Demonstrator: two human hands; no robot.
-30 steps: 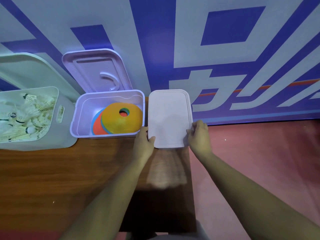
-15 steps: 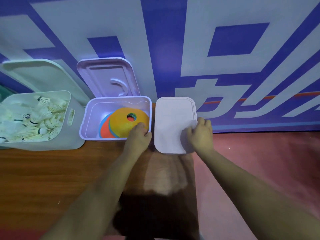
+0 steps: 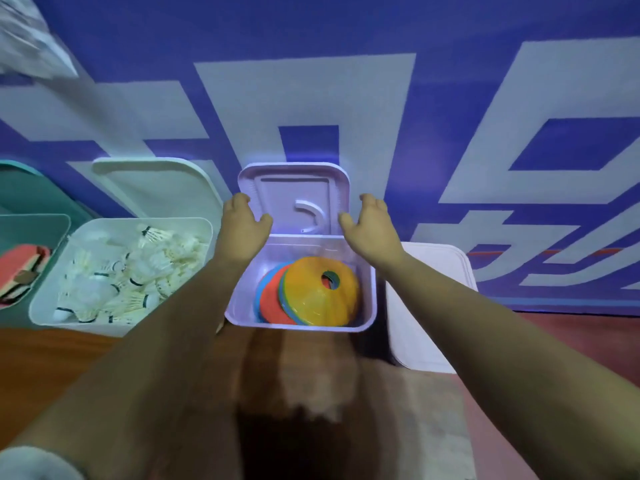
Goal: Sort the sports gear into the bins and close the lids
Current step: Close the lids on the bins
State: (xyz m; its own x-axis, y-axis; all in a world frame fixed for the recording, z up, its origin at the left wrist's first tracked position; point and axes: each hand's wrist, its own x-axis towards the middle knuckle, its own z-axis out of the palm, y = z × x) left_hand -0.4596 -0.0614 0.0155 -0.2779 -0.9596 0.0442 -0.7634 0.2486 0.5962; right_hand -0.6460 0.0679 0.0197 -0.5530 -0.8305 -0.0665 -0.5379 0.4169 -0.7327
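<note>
A lilac bin [image 3: 370, 299] stands in the middle of the wooden table, holding stacked disc cones with a yellow one [image 3: 311, 299] on top. Its lid [image 3: 294, 188] stands upright behind it against the wall. My left hand [image 3: 242, 226] grips the lid's left edge and my right hand [image 3: 369, 226] grips its right edge, thumbs on the inner face. To the right sits a pale pink bin [image 3: 433, 306] with its lid down. On the left, a white bin [image 3: 45, 299] full of shuttlecocks [image 3: 131, 271] stands with its lid up.
A teal bin [image 3: 20, 202] at the far left holds a red paddle [image 3: 17, 271], lid raised. A blue and white banner wall [image 3: 311, 98] rises right behind the bins. The brown table [image 3: 52, 368] ends near the pink bin, with red floor [image 3: 571, 341] beyond.
Both hands left the closed pink bin's lid and moved left and up to the raised lilac lid. The view has shifted left, bringing the teal bin in.
</note>
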